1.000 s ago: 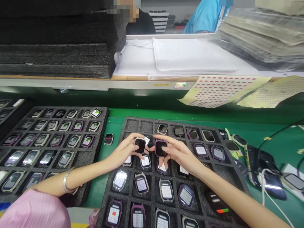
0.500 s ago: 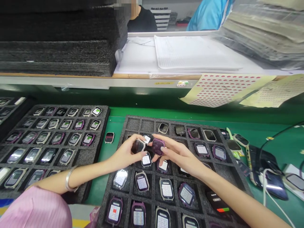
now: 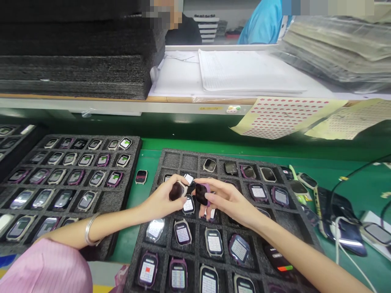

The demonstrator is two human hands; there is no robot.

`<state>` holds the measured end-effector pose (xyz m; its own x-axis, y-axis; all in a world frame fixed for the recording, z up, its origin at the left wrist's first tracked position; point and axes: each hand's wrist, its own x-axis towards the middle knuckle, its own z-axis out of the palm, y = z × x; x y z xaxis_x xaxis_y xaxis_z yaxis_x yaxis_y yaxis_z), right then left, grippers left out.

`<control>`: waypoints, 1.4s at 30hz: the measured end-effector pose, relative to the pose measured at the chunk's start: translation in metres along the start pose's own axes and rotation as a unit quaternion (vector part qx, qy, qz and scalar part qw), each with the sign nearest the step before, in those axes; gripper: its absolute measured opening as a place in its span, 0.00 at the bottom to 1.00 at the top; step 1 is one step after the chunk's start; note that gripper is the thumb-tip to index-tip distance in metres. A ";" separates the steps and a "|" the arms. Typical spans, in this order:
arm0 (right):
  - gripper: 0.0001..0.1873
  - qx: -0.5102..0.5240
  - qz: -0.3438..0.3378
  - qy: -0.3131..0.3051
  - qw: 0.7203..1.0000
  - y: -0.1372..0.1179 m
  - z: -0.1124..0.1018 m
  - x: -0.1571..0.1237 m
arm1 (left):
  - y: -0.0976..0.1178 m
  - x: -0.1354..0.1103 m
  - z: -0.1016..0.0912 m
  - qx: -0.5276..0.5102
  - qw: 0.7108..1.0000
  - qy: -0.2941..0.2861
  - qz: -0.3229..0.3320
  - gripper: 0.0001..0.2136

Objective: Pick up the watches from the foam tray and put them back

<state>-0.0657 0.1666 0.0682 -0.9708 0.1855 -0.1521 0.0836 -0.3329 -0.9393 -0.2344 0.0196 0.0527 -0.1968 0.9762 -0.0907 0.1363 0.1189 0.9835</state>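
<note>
Over a black foam tray (image 3: 191,162), both of my hands hold smartwatch bodies without straps. My left hand (image 3: 166,195) is closed around a silver-edged smartwatch (image 3: 178,190) with a dark screen. Close beside it, my right hand (image 3: 224,198) grips a purple smartwatch (image 3: 201,194) between thumb and fingers, its dark face turned toward me. The two watches are a small gap apart. Below them, a smartwatch with a lit screen (image 3: 188,204) lies in its compartment. Several more lit watches fill the rows nearer me, such as a purple-framed one (image 3: 148,270).
A second foam tray (image 3: 102,203) of smartwatches lies at left, with a lone watch (image 3: 141,176) between the trays. Cables, a black device (image 3: 343,219) and more watches crowd the right. Above, a shelf holds stacked black foam (image 3: 76,73) and papers (image 3: 244,71). Two people are beyond it.
My right hand has tilted the purple smartwatch, so its dark screen faces me more. The left hand has turned its watch slightly. The view has shifted a little.
</note>
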 end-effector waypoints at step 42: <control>0.26 -0.021 0.004 -0.016 1.000 -0.005 -0.005 -0.004 | 0.006 -0.002 -0.003 0.003 1.000 -0.004 0.005 0.13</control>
<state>-0.0607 0.1718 0.0717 -0.9768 0.1521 -0.1507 0.1007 -0.2947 -0.9503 -0.2358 0.0183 0.0596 -0.1874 0.9788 -0.0827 0.1433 0.1105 0.9835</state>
